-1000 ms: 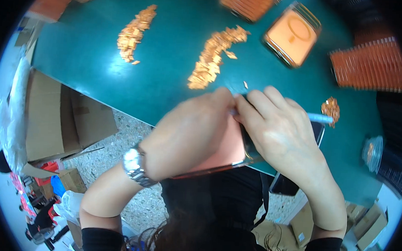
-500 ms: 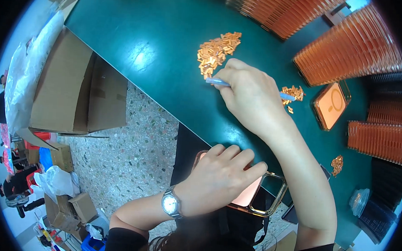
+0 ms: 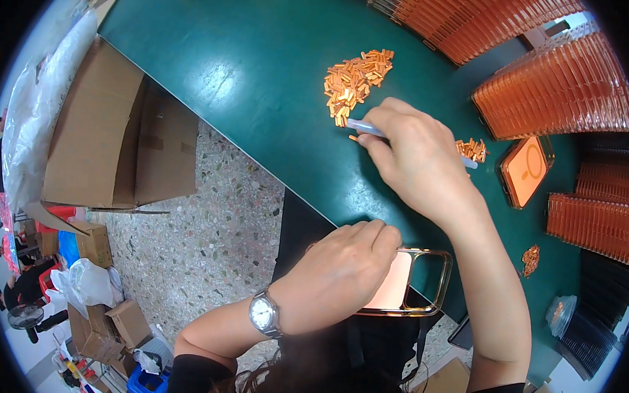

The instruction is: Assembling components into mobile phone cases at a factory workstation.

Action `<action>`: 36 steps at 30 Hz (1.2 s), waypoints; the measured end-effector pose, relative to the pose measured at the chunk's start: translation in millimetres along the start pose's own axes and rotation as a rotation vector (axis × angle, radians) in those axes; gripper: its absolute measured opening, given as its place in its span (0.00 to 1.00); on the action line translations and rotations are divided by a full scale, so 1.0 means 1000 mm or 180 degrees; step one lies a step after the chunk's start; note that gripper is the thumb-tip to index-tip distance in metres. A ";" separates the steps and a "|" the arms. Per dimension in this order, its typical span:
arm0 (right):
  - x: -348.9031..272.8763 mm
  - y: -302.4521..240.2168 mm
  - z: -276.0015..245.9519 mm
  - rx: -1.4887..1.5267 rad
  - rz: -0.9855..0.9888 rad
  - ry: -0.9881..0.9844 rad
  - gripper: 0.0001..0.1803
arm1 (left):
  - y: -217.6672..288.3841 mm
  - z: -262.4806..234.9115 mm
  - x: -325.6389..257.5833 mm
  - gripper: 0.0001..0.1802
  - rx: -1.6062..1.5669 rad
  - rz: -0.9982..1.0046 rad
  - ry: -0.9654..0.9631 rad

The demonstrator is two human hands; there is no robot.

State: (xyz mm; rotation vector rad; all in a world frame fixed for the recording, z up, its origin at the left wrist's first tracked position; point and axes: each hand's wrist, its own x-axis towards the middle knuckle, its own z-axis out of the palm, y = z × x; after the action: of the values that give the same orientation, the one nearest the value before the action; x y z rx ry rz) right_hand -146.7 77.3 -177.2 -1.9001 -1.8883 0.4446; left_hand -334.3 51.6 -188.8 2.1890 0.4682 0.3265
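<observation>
My right hand (image 3: 418,153) is closed round a slim pale-blue stick (image 3: 368,128), held like a pen. The tip of the stick is at the near end of a pile of small gold pieces (image 3: 358,78) on the green table. One loose gold piece (image 3: 353,137) is just beside the tip. Behind the hand, partly hidden, is a smaller heap of gold pieces (image 3: 472,149). My left hand (image 3: 350,269), with a watch on the wrist, grips a phone case (image 3: 391,289) with a shiny gold rim and a camera opening at the table's near edge. The fingers cover much of the case.
Tall stacks of orange phone cases (image 3: 558,88) stand along the right side of the green table (image 3: 262,115). A single orange case (image 3: 524,168) lies before them, with a small copper-coloured heap (image 3: 530,260) nearer. An open cardboard box (image 3: 94,128) stands beyond the left edge.
My left fingers have drawn closer together, and the phone case has turned a little and risen in view. A loose gold piece now shows by the stick's tip. The whole view has shifted slightly.
</observation>
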 end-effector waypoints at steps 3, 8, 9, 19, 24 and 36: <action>0.004 -0.002 0.006 -0.0140 0.0026 -0.0046 0.07 | 0.000 0.001 -0.001 0.05 -0.0071 -0.0054 0.0030; 0.010 -0.001 0.011 -0.0155 -0.0131 -0.0112 0.09 | 0.006 0.001 0.004 0.06 -0.0075 -0.0251 0.0023; 0.012 -0.002 0.011 -0.0138 -0.0109 -0.0069 0.09 | 0.007 0.000 0.005 0.06 -0.0042 -0.0231 -0.0012; -0.117 0.042 -0.065 0.0393 -0.0581 0.0608 0.06 | 0.026 0.002 0.029 0.07 -0.0079 -0.0593 -0.0173; -0.177 0.054 -0.057 0.0210 -0.0590 0.0519 0.09 | 0.039 0.029 0.058 0.08 -0.0214 -0.0451 -0.0486; -0.193 0.065 -0.048 -0.0923 -0.0556 0.0560 0.08 | 0.049 0.053 0.081 0.03 0.0223 -0.0358 -0.0626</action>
State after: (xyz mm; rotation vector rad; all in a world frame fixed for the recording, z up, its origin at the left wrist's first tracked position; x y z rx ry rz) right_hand -71.8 -117.7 -182.2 -1.8543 -2.0637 -0.0537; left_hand -230.6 23.1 -176.3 2.2247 0.4964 0.0336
